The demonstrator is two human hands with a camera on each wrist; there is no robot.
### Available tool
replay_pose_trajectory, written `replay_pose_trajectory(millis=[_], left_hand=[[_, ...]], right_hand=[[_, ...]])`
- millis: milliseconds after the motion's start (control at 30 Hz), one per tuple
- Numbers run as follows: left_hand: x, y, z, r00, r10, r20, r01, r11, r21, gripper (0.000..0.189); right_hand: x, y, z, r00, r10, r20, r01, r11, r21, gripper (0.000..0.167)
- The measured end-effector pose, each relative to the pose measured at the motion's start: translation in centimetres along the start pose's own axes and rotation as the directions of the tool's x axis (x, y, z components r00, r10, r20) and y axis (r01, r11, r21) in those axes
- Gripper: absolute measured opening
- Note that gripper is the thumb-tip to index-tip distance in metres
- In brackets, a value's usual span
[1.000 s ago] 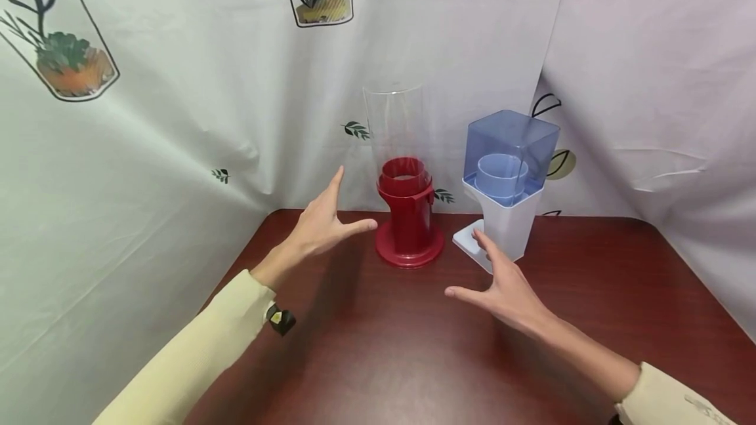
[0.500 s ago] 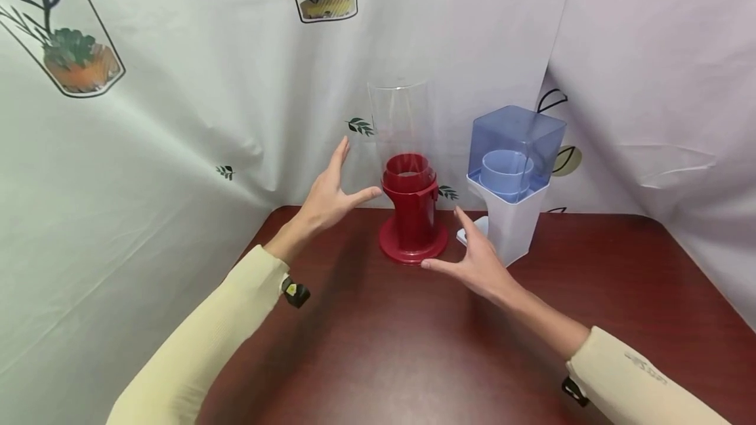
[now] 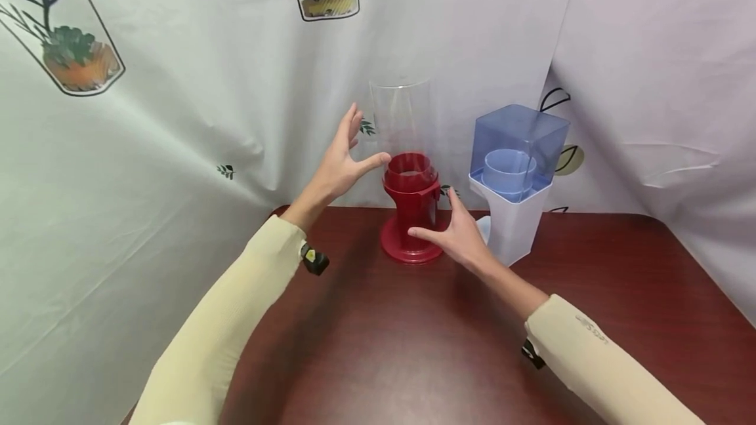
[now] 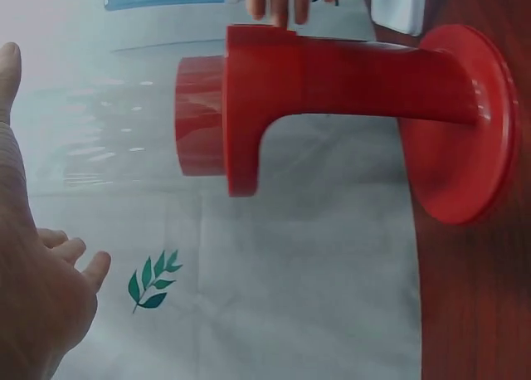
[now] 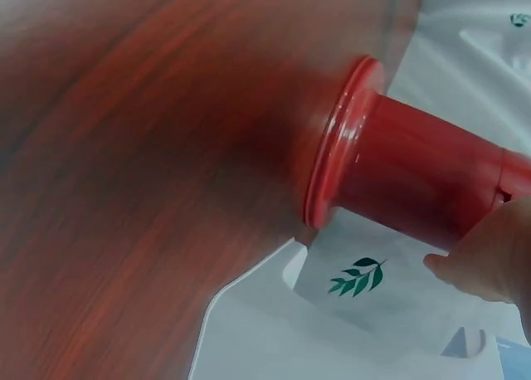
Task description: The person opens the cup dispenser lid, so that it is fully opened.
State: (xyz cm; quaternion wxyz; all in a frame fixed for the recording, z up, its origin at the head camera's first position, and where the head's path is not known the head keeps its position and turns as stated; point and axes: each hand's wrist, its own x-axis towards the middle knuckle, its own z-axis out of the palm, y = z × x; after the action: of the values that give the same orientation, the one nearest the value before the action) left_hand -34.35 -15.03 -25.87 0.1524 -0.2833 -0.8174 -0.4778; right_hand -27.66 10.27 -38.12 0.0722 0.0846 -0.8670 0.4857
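A red dispenser-like stand [image 3: 407, 205] with a round base and a tall clear tube [image 3: 401, 110] on top stands upright near the back of the table. To its left, level with the lower tube, my left hand [image 3: 338, 169] has its fingers spread and holds nothing. My right hand [image 3: 461, 238] is at the stand's lower right, thumb and fingers apart around its near side. In the left wrist view a gap separates the left hand [image 4: 46, 289] from the stand. Whether the right thumb [image 5: 465, 268] touches the red body [image 5: 406, 164] I cannot tell.
A white dispenser [image 3: 512, 225] with a see-through blue cover [image 3: 520, 126] stands just right of the red one, close to my right hand. The dark red wooden table [image 3: 413, 346] ends at a plant-patterned cloth [image 3: 236, 71] behind and at the left.
My left hand has risen and moved right toward the clear tube. My right hand has moved left and forward, from in front of the white dispenser to the red stand.
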Motion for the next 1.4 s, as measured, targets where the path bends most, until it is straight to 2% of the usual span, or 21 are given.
replay_pose_trajectory(millis=[133,267,400,533,700,1000,1233,1400], left_hand=[[1.4,0.3,0.3,0.999,0.028,-0.038,-0.029,0.999,-0.029,0.111],[2.8,0.8,0.6,0.994,0.057,-0.093,-0.064,0.995,-0.077,0.109],[3.9,1.5,0.8,0.992,0.032,-0.119,-0.044,0.993,-0.105,0.110],[4.7,2.0,1.0,0.992,-0.010,-0.122,-0.005,0.993,-0.120,0.112],[5.8,2.5,1.2,0.991,-0.035,-0.132,0.015,0.989,-0.150,0.113],[7.5,4.2,1.2,0.993,-0.045,-0.108,0.030,0.990,-0.137,0.113],[8.1,4.5,1.8,0.993,-0.064,-0.102,0.056,0.995,-0.079,0.112],[8.1,4.2,2.1,0.991,-0.068,-0.113,0.056,0.992,-0.109,0.108]], right_hand=[[1.1,-0.1,0.6,1.000,0.009,-0.012,-0.009,1.000,0.020,0.128],[2.0,-0.2,1.6,0.999,-0.011,-0.043,0.014,0.998,0.058,0.125],[2.8,0.0,2.5,0.995,-0.045,-0.088,0.052,0.995,0.085,0.121],[3.4,0.0,3.2,0.990,-0.031,-0.136,0.043,0.995,0.089,0.119],[3.7,-0.4,3.8,0.984,-0.005,-0.175,0.028,0.991,0.127,0.117],[4.5,-1.2,4.2,0.968,0.014,-0.252,0.023,0.989,0.146,0.116],[5.1,-1.6,4.4,0.947,0.019,-0.321,0.028,0.989,0.142,0.109],[5.3,-1.7,4.9,0.937,0.016,-0.350,0.038,0.988,0.147,0.108]])
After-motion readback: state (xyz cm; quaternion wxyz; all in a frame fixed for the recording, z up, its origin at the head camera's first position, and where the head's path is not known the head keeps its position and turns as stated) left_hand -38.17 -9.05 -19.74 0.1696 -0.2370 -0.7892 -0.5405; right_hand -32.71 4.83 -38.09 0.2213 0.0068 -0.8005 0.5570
